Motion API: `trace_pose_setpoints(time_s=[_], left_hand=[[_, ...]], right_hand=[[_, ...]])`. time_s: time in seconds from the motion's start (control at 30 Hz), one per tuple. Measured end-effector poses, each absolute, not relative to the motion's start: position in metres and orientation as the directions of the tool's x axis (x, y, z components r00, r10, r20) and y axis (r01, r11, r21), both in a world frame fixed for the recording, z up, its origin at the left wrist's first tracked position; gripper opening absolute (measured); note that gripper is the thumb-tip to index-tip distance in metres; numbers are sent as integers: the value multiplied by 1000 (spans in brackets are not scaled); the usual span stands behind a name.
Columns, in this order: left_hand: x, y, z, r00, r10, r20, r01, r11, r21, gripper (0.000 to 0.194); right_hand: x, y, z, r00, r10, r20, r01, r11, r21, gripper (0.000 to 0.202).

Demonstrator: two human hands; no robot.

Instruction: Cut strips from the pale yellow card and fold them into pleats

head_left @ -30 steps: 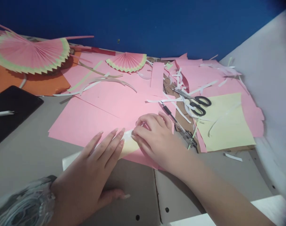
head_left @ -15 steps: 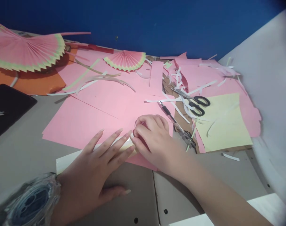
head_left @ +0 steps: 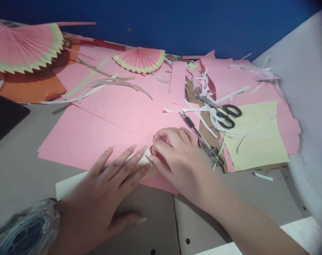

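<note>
My left hand (head_left: 108, 184) lies flat with its fingers spread, pressing on a pale strip of paper (head_left: 70, 183) that runs under it. The strip rests partly over large pink sheets (head_left: 97, 124). My right hand (head_left: 177, 156) has its fingers curled together at the strip's right end, touching my left fingertips. What those curled fingers pinch is hidden from view. Just beyond my right hand, a clear pen with a black grip (head_left: 198, 134) lies slanted on the paper.
Black-handled scissors (head_left: 219, 110) lie among white paper scraps, beside a yellow-green sheet (head_left: 256, 138). Pleated pink fans (head_left: 139, 60) stand at the back and back left. A dark flat object (head_left: 7, 117) is at left. A blue wall (head_left: 161, 24) bounds the back.
The view has shifted slightly, so the surroundings sit a little differently in the picture. Both hands keep nearly the same pose at the strip.
</note>
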State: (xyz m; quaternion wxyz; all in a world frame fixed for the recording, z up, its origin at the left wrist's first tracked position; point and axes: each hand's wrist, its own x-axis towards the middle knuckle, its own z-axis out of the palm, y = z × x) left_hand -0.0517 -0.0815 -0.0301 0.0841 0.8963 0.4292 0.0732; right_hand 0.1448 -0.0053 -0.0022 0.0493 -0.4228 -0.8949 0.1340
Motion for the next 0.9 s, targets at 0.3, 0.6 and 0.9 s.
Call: trace_pose_setpoints(time_s=[0.3,0.6,0.9], left_hand=[[-51,-83,-34,618,785,51,763,-614,201,81],[-52,-84,-34,572,819,51,783,-563,263,83],[-53,-79,-31,605,794,58,764,-599,239,78]], right_hand=[[144,-8,-1,-601,799,3,769,579,-271,10],[145,-6,-2,-566,824,-18,801,545,-247,13],[149,-4,-2,-595,803,-28,776,565,-280,11]])
